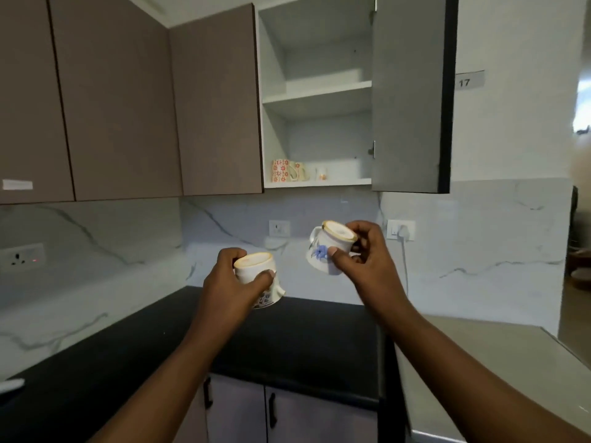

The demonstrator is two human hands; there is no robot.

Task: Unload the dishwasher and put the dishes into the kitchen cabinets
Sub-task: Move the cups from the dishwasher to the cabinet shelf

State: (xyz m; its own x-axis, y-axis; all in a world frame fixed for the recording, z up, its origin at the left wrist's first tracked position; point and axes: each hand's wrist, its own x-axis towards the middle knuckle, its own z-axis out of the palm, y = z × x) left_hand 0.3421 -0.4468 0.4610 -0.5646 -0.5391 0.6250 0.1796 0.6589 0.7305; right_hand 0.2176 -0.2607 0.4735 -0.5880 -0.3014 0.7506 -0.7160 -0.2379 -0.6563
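Observation:
My left hand (228,282) grips a white cup (254,269) upside down, its base ring facing up, over the black counter (287,340). My right hand (361,251) holds a second white cup with a blue flower (323,251), tilted with its base up and its handle to the left. Above both hands the wall cabinet (316,94) stands with its door (409,91) swung out to the right. On its bottom shelf sit two mugs with red flowers (287,170) and a small white cup (320,172). Its upper shelves hold nothing.
Brown wall cabinets (128,97) to the left are closed. Sockets (279,227) sit on the marble backsplash, with a plug and white cord (403,233) at the right. Base cabinet doors with black handles (271,410) lie below the counter. A beige counter (479,362) extends to the right.

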